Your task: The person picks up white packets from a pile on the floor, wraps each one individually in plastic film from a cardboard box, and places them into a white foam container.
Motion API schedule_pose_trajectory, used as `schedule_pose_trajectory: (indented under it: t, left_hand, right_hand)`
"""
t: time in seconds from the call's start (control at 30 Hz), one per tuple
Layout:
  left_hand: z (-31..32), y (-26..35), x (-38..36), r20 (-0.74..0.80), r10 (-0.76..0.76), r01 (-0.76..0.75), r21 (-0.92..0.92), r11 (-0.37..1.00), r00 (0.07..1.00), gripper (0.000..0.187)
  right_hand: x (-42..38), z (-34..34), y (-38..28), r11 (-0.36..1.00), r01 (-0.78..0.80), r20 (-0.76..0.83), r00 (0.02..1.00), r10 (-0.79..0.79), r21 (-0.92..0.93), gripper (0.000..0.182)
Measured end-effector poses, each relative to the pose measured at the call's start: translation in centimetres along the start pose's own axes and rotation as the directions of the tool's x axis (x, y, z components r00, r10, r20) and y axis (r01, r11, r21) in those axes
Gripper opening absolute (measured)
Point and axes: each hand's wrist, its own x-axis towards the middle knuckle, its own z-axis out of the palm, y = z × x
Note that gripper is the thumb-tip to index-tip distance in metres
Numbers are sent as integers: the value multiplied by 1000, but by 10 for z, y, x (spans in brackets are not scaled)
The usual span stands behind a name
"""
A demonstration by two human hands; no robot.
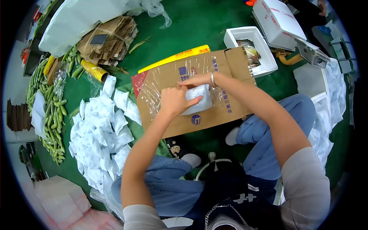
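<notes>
A flat cardboard sheet (pixel 172 124) lies in front of me with clear plastic film (pixel 153 86) over its upper part. On it sits a white packet (pixel 201 100). My left hand (pixel 175 100) is at the packet's left side, thumb stretched over it and the other fingers curled; it holds the packet. My right hand (pixel 199 79) reaches from the right to the packet's upper edge, its fingers together near my left hand. What those fingertips pinch is too small to tell. A yellow film roll (pixel 174 58) lies along the sheet's far edge.
White packets (pixel 99 134) are heaped at the left, beside green corn cobs (pixel 53 115). Folded cardboard (pixel 109 42) lies at the upper left. An open foam box (pixel 270 59), a closed foam box (pixel 278 21) and a scale (pixel 312 53) stand at the upper right, near another person's hand (pixel 322 7).
</notes>
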Motion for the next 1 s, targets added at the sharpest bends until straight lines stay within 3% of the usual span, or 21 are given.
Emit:
schedule_pose_trajectory:
  t: [0.1,0.13,0.17,0.2,0.23,0.27,0.3,0.37,0.43,0.47,0.5,0.53,0.6,0.63,0.7,0.77,0.83,0.9,0.93,0.97,1.0]
  left_hand:
    - [4,11,5,234,-97,120,-85,989,967,54]
    - [23,12,-2,211,-95,200,-559,805,973,55]
    - [35,19,-11,189,-120,222,-886,407,975,55]
    - [17,52,-21,581,-408,588,-799,-122,705,53]
    - [14,57,-31,821,-120,636,-517,-573,559,51]
    - [32,42,-43,705,342,730,-362,-580,622,48]
    - [49,29,-58,417,721,831,-233,-504,554,46]
    - [44,94,-86,766,341,835,-531,-143,546,61]
    - [28,132,-128,845,281,889,-452,-76,454,68]
    - [25,143,-136,910,256,848,-402,344,327,69]
    - [24,153,-139,958,170,653,-281,703,229,71]
    - [34,160,-159,957,165,640,-282,715,238,71]
    - [67,165,-200,973,-23,890,-202,408,231,71]
    - [29,188,-199,959,-146,968,-229,101,242,66]
    - [65,213,-237,933,-179,705,-355,-613,313,54]
    - [47,201,-238,922,-16,575,-255,-777,387,42]
    - [37,180,-234,928,-15,731,-304,-611,373,48]
    - [64,148,-264,630,397,439,98,-893,667,61]
    - [69,134,-258,454,437,493,-5,-870,777,61]
    - [43,134,-244,473,244,414,-299,-860,847,65]
    - [6,145,-225,551,46,349,-458,-818,833,62]
  right_hand:
    - [-1,-5,7,997,82,120,989,-81,-5,60]
    - [7,-8,9,991,66,209,977,-41,-114,59]
    - [8,-3,15,993,63,213,976,-41,-101,59]
    - [7,3,17,942,172,192,974,-119,-289,57]
    - [4,8,18,841,269,185,961,-204,-470,56]
    - [-16,16,13,919,113,132,989,-67,-377,56]
    - [11,15,54,939,256,61,967,-248,-230,53]
    - [20,22,75,791,507,95,856,-508,-342,48]
    - [24,39,85,767,569,29,808,-589,-295,38]
    - [27,44,87,745,556,-6,799,-601,-368,34]
    - [20,46,81,715,536,-41,787,-615,-449,31]
    - [9,55,81,708,496,-117,772,-624,-502,29]
    - [3,68,83,703,493,-227,712,-665,-513,27]
    - [2,74,82,707,493,-324,651,-687,-507,25]
    - [-9,87,69,691,404,-372,624,-687,-600,25]
    - [-33,117,53,601,-23,-370,807,-460,-799,27]
    - [-65,149,43,781,367,-167,846,-506,-506,26]
    - [-108,178,36,783,612,126,773,-622,113,25]
    - [-132,195,31,707,702,-66,704,-707,-82,31]
    - [-148,211,31,620,731,-217,580,-785,-287,40]
    - [-148,217,40,690,712,-459,575,-677,-126,36]
